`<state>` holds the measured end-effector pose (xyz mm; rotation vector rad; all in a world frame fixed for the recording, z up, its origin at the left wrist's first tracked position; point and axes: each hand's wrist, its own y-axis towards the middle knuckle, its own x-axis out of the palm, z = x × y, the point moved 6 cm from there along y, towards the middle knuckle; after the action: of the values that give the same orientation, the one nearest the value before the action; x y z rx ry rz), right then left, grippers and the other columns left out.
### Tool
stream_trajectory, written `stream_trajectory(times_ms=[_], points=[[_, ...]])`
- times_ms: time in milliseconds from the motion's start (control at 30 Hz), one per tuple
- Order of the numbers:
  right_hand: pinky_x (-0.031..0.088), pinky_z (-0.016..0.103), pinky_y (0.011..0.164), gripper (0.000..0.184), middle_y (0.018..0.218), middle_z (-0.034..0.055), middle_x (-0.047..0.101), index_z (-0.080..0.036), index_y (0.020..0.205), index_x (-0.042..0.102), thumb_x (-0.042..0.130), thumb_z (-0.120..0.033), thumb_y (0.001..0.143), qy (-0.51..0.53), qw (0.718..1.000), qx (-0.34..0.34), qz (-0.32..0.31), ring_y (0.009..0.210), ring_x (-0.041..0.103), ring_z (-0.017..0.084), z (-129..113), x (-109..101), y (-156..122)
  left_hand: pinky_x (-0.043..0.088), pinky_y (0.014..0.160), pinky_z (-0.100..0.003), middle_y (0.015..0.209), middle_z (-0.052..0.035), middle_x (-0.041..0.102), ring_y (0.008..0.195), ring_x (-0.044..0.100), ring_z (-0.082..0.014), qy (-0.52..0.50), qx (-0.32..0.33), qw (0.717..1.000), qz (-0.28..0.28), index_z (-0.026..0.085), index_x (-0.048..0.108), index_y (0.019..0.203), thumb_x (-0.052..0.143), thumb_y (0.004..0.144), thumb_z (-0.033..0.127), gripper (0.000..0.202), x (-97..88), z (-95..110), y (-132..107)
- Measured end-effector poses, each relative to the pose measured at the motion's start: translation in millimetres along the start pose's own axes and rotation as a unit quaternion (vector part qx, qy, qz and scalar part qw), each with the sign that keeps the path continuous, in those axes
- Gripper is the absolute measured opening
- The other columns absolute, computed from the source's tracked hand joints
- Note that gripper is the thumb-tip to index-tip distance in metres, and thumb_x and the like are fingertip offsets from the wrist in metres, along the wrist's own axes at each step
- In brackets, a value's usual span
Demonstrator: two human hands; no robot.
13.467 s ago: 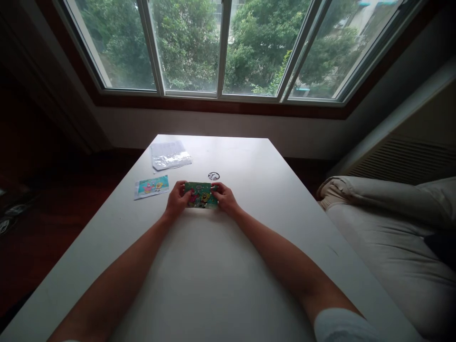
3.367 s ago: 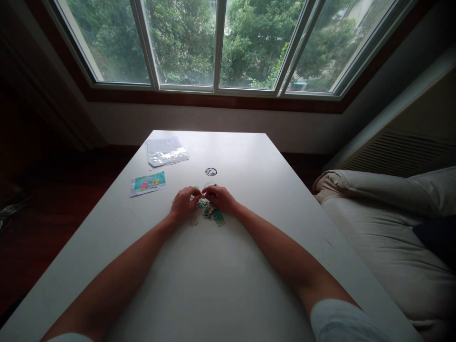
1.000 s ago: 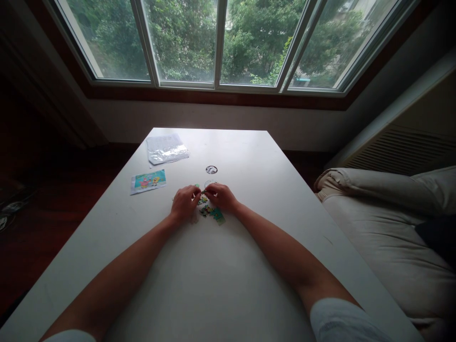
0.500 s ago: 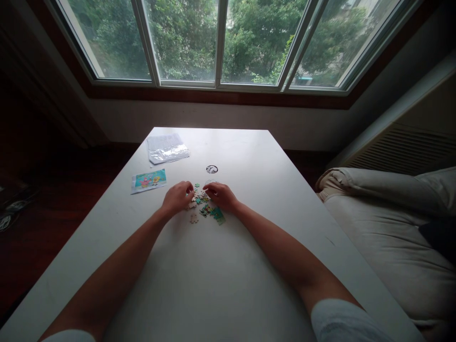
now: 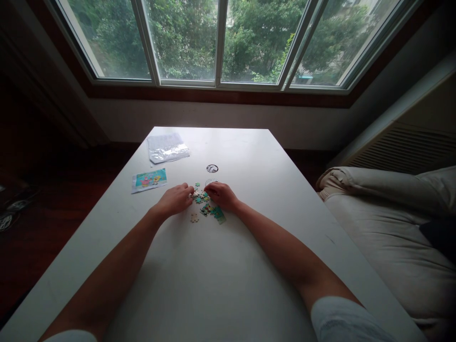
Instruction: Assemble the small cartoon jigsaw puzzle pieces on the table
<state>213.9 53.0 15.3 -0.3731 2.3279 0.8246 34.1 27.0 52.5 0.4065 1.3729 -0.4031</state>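
Several small jigsaw pieces [image 5: 208, 209], mostly green and yellow, lie scattered on the white table [image 5: 213, 280] between my hands. One pale piece [image 5: 194, 217] lies face down, a little apart. My left hand [image 5: 174, 199] rests on the table at the left of the pile, fingers curled with the tips touching a piece. My right hand [image 5: 223, 194] is at the right of the pile, fingers bent and pinched over the pieces; what it holds is hidden.
A cartoon picture card [image 5: 148, 179] lies left of my hands, a clear plastic bag [image 5: 167, 148] beyond it. A small round cable hole [image 5: 212, 168] is in the table's middle. A pale sofa [image 5: 384, 228] stands at the right. Windows lie beyond.
The whole puzzle that both hands held has been broken into loose pieces. Over the last second my left hand shifted left and flattened, uncovering more pieces.
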Motion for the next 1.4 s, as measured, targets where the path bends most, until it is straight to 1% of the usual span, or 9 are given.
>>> stream_trajectory(times_ms=[133, 400, 600, 733, 833, 1000, 1167, 1300, 1400], points=[[0.041, 0.023, 0.071, 0.014, 0.085, 0.0019, 0.069, -0.02, 0.094, 0.073, 0.059, -0.02, 0.093, 0.006, 1.0, -0.003, 0.002, 0.071, 0.055, 0.012, 1, 1, 0, 0.041, 0.07, -0.031, 0.103, -0.0055, 0.067, 0.086, 0.064, -0.0221, 0.009, -0.016, 1.0, -0.01, 0.026, 0.066, 0.104, 0.05, 0.092, 0.031, 0.02, -1.5, -1, 0], [0.041, 0.023, 0.07, 0.013, 0.084, 0.0015, 0.069, -0.02, 0.093, 0.073, 0.06, -0.022, 0.093, 0.002, 1.0, -0.005, 0.006, 0.07, 0.056, 0.012, -1, 1, 0, 0.036, 0.061, -0.03, 0.098, -0.0045, 0.066, 0.081, 0.062, -0.0206, -0.013, 0.013, 1.0, -0.005, 0.024, 0.062, 0.088, 0.055, 0.087, 0.031, 0.01, -4.5, 8, -1], [0.042, 0.025, 0.07, 0.013, 0.084, 0.0016, 0.068, -0.02, 0.094, 0.072, 0.059, -0.022, 0.093, 0.037, 0.999, -0.012, -0.001, 0.069, 0.055, 0.012, -7, -3, 0, 0.039, 0.062, -0.027, 0.086, -0.0007, 0.069, 0.074, 0.062, -0.0178, -0.132, 0.006, 0.991, 0.008, 0.024, 0.059, 0.09, 0.054, 0.089, 0.031, 0.009, -7.3, -3, 3], [0.046, 0.025, 0.07, 0.024, 0.09, 0.0027, 0.069, -0.02, 0.114, 0.068, 0.063, -0.029, 0.091, 0.118, 0.993, -0.014, -0.027, 0.074, 0.059, 0.013, -13, 0, -1, 0.041, 0.06, -0.025, 0.079, 0.0013, 0.07, 0.067, 0.062, -0.0158, -0.239, -0.025, 0.97, 0.037, 0.024, 0.058, 0.096, 0.053, 0.092, 0.037, 0.014, -5.9, -11, 6], [0.047, 0.027, 0.073, 0.031, 0.093, 0.0036, 0.069, -0.022, 0.12, 0.065, 0.066, -0.032, 0.09, 0.106, 0.993, -0.013, -0.039, 0.08, 0.06, 0.016, -14, 4, 0, 0.042, 0.062, -0.025, 0.08, 0.0014, 0.071, 0.067, 0.062, -0.0151, -0.26, -0.037, 0.962, 0.077, 0.023, 0.059, 0.097, 0.054, 0.091, 0.035, 0.014, -4.7, -11, 8], [0.045, 0.034, 0.087, 0.019, 0.094, 0.0056, 0.068, -0.021, 0.103, 0.071, 0.07, -0.035, 0.089, 0.01, 0.995, -0.065, -0.077, 0.093, 0.056, 0.021, -22, 8, 1, 0.04, 0.061, -0.025, 0.075, 0.0018, 0.07, 0.064, 0.061, -0.0145, -0.238, -0.047, 0.965, 0.096, 0.023, 0.061, 0.099, 0.053, 0.091, 0.035, 0.016, -1.8, -12, 9], [0.043, 0.038, 0.092, 0.031, 0.103, 0.0072, 0.065, -0.023, 0.107, 0.071, 0.075, -0.043, 0.084, -0.035, 0.982, -0.129, -0.137, 0.096, 0.052, 0.023, -37, 9, -3, 0.035, 0.058, -0.027, 0.073, 0.0004, 0.069, 0.064, 0.059, -0.017, -0.141, -0.052, 0.988, 0.048, 0.025, 0.068, 0.093, 0.054, 0.091, 0.04, 0.02, 3.2, -19, 8], [0.042, 0.039, 0.093, 0.033, 0.107, 0.0088, 0.063, -0.021, 0.109, 0.069, 0.076, -0.036, 0.081, -0.084, 0.972, -0.145, -0.165, 0.099, 0.051, 0.025, -40, 12, -4, 0.034, 0.061, -0.029, 0.085, -0.0036, 0.072, 0.075, 0.062, -0.0206, -0.059, -0.067, 0.995, 0.049, 0.025, 0.069, 0.089, 0.052, 0.092, 0.04, 0.023, 2.1, -22, 7], [0.043, 0.038, 0.091, 0.027, 0.104, 0.0085, 0.063, -0.02, 0.105, 0.067, 0.074, -0.031, 0.081, -0.09, 0.973, -0.137, -0.165, 0.097, 0.051, 0.024, -37, 13, -2, 0.035, 0.063, -0.03, 0.089, -0.0037, 0.072, 0.078, 0.062, -0.0206, -0.048, -0.059, 0.996, 0.047, 0.025, 0.068, 0.088, 0.05, 0.092, 0.038, 0.022, 1.0, -19, 6]])
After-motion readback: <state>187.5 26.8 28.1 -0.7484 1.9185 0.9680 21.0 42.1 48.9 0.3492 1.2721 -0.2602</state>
